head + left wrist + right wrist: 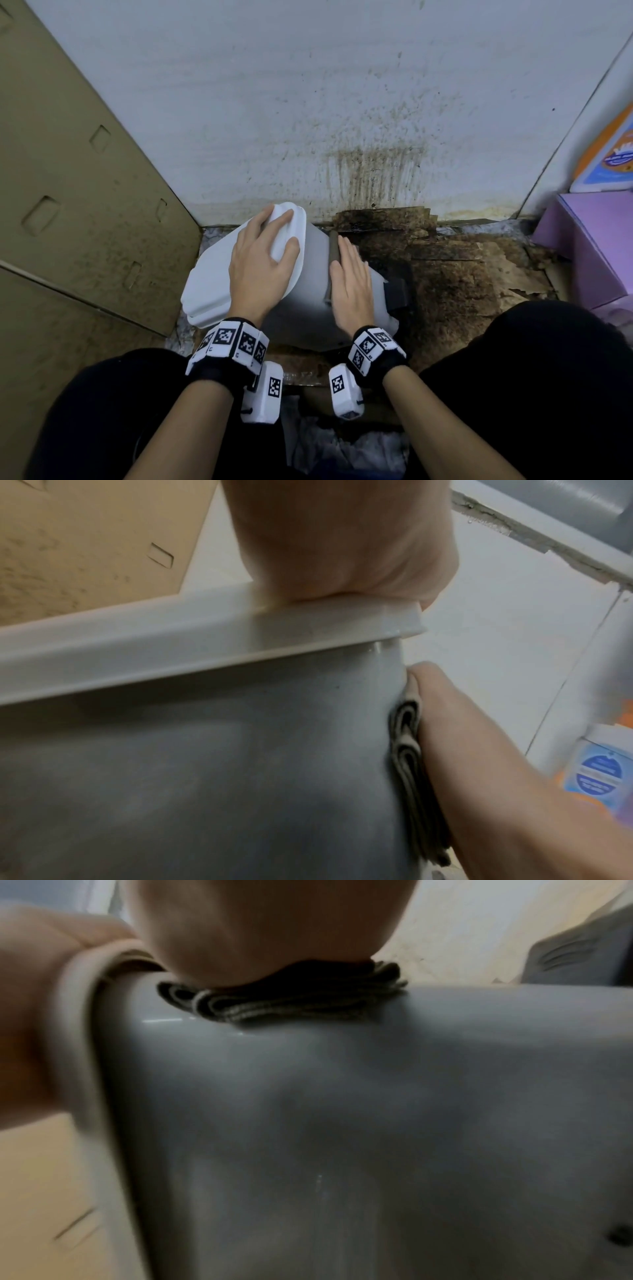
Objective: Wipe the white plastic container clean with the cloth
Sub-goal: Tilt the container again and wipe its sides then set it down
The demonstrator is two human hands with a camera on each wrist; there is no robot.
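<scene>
The white plastic container (301, 298) lies tilted on the floor between my knees, its white lid (209, 281) facing left. My left hand (263, 260) rests spread on the lid's upper end, with the thumb over the rim (205, 642). My right hand (349, 274) lies flat on the container's side and presses a folded dark cloth (333, 246) against it. In the left wrist view the cloth (409, 750) shows as stacked folds under that hand (479, 750). The right wrist view shows the cloth (291, 1004) squeezed under the palm (267, 928) on the grey wall (377, 1123).
A tall cardboard box (68, 205) stands close on the left. A stained white wall (308, 102) is straight ahead. Dirty, soaked cardboard (462, 274) covers the floor to the right. A purple box (596, 246) and an orange-blue pack (609, 154) sit at the far right.
</scene>
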